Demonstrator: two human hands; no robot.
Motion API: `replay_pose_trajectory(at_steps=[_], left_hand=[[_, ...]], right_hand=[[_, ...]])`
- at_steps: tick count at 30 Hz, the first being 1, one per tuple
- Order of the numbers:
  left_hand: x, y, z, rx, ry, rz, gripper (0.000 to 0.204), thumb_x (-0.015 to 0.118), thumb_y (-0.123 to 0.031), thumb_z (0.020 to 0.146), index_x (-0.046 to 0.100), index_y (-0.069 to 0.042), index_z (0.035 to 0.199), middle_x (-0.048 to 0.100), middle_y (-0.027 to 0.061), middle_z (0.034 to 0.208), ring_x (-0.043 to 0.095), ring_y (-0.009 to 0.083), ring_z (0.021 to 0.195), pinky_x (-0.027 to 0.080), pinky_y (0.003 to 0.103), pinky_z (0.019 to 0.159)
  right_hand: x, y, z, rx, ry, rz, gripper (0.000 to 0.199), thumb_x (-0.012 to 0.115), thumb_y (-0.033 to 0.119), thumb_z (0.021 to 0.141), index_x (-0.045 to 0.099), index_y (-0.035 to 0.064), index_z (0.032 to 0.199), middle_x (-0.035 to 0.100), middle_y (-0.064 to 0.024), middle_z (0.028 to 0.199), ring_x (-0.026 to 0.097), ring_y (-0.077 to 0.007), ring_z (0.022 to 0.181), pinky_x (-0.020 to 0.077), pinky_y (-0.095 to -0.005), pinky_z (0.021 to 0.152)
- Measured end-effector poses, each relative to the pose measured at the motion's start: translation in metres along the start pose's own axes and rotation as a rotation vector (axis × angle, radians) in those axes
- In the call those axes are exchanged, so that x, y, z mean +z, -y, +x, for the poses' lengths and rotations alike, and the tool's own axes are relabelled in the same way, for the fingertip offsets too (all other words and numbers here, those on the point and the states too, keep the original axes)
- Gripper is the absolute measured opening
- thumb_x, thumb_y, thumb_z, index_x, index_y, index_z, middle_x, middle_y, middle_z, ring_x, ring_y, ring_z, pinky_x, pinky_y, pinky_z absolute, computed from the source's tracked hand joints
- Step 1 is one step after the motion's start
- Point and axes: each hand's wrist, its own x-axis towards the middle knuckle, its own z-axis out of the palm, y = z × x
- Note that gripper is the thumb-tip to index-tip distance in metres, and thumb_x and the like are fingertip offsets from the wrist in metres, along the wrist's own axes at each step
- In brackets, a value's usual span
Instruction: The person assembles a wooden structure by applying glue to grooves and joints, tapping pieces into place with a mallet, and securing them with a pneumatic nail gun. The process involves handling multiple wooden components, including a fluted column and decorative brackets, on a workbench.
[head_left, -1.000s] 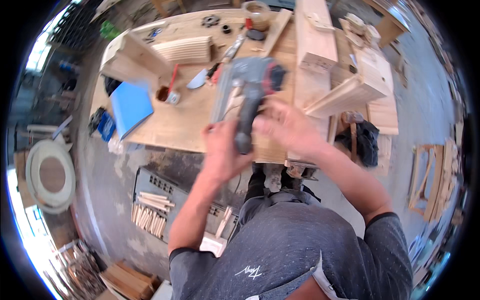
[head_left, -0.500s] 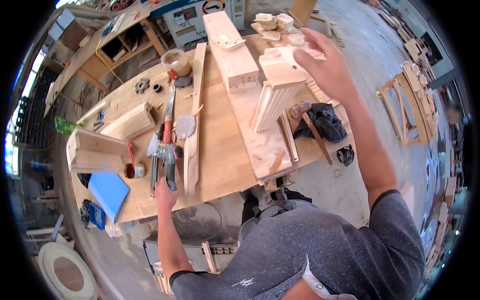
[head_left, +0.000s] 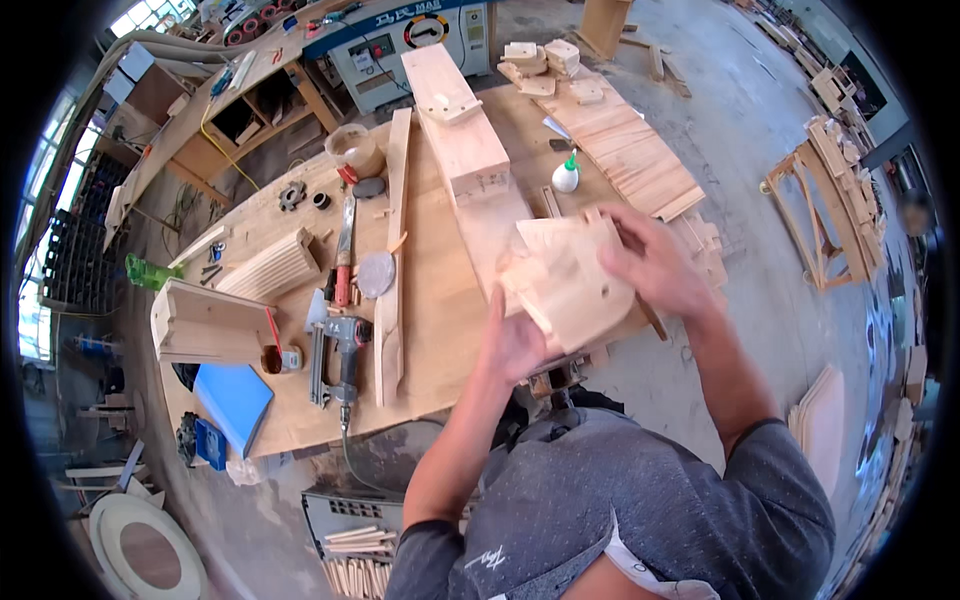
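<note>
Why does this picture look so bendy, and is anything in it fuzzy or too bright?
In the head view, the fisheye lens bends straight edges near the dark rim; in the head view, the wooden piece at the left hand and right hand looks slightly blurred, probably from motion; also in the head view, the left-side window glares white.

Pale wooden piece (head_left: 588,285), blurred, dark-holed face, seemingly tilted, held between the hands (head_left: 519,347) (head_left: 657,262)
</note>
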Motion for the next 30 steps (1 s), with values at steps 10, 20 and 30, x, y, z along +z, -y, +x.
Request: replay_pose_trajectory(at_steps=[10, 20, 30], left_hand=[[0.021, -0.039, 0.013, 0.475, -0.461, 0.469, 0.057, 0.066, -0.010, 0.094, 0.043, 0.005, 0.143, 0.059, 0.0191, 0.135, 0.060, 0.0325, 0.123, 0.049, 0.047, 0.109], [-0.007, -0.078, 0.049, 1.043, -0.563, 1.438, 0.030, 0.072, -0.005, 0.091, 0.064, 0.003, 0.119, 0.068, 0.0113, 0.114, 0.064, 0.0227, 0.106, 0.051, 0.036, 0.093], [0.012, -0.068, 0.042, 0.807, -0.715, 1.578, 0.030, 0.071, -0.014, 0.093, 0.066, 0.004, 0.117, 0.072, 0.0147, 0.110, 0.067, 0.0261, 0.103, 0.051, 0.038, 0.093]], right_hand=[[-0.027, -0.054, -0.081, 0.011, 0.150, -0.016, 0.064, 0.068, 0.007, 0.085, 0.049, 0.0044, 0.146, 0.044, -0.0146, 0.152, 0.046, -0.0262, 0.139, 0.0408, -0.0419, 0.112], [-0.054, -0.164, -0.030, 0.289, -0.029, -0.017, 0.049, 0.065, 0.008, 0.096, 0.051, -0.0065, 0.141, 0.063, -0.0169, 0.133, 0.060, -0.0208, 0.124, 0.0476, -0.0348, 0.105], [-0.067, -0.198, 0.056, 0.398, -0.023, -0.150, 0.038, 0.066, 0.012, 0.097, 0.061, -0.0075, 0.130, 0.070, -0.0090, 0.113, 0.064, -0.0125, 0.103, 0.0511, -0.0281, 0.093]])
